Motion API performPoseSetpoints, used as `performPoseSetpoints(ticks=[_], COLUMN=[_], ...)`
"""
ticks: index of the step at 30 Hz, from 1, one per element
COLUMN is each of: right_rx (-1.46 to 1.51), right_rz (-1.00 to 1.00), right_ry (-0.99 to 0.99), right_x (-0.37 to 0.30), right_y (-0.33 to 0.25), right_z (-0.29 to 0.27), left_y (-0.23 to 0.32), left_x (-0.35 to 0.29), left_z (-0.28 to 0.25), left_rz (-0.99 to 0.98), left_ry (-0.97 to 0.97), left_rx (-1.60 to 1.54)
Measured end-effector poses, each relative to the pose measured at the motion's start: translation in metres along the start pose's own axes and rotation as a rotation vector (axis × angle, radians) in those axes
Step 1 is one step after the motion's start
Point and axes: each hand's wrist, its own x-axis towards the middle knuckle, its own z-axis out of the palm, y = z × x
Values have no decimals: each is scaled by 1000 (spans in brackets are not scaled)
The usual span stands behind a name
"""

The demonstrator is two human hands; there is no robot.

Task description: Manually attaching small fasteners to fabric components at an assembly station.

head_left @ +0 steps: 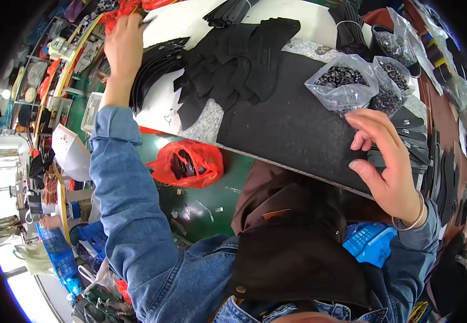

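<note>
Head view, and from where I stand the work looks like sorting or fetching parts at a crowded bench – a between-pieces step, I'd judge, since nothing lies on the bare middle of the black mat (287, 132). The left hand (123, 48) is stretched to the upper left of the frame, fingers at a crumpled red plastic bag (121, 12); I can't tell whether they're closed on anything. The right hand (387, 156) hangs at the right of the frame near the mat's right side, thumb and fingers apart with nothing visible between them. The black cut pieces (236, 54) sit in a loose pile at upper centre, with a fanned stack of curved black strips (158, 67) to their left, nearer the left forearm. Above the right hand, a clear bag (338, 98) gapes open on small black bits. My guess is that the next move calls for the left arm to draw back over the mat without brushing the fanned strips, and for the right hand to be ready – that open bag sits close enough for a careless knuckle to tip it.
</note>
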Motion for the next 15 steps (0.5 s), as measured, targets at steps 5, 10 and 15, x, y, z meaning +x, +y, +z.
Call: performPoseSetpoints(ticks=[5,10,15], right_rx=[-29,-139,-364], right_rz=[94,156,129], right_ry=[66,155,289], right_x=[-14,-27,-37], right_y=[18,35,58], right_z=[-15,-31,-52], left_y=[31,157,191], left_x=[-40,-25,-24], left_z=[42,-8,-5], left_rz=[-169,-32,-168], left_ry=[-449,-309,-644], left_rx=[-57,-526,-542])
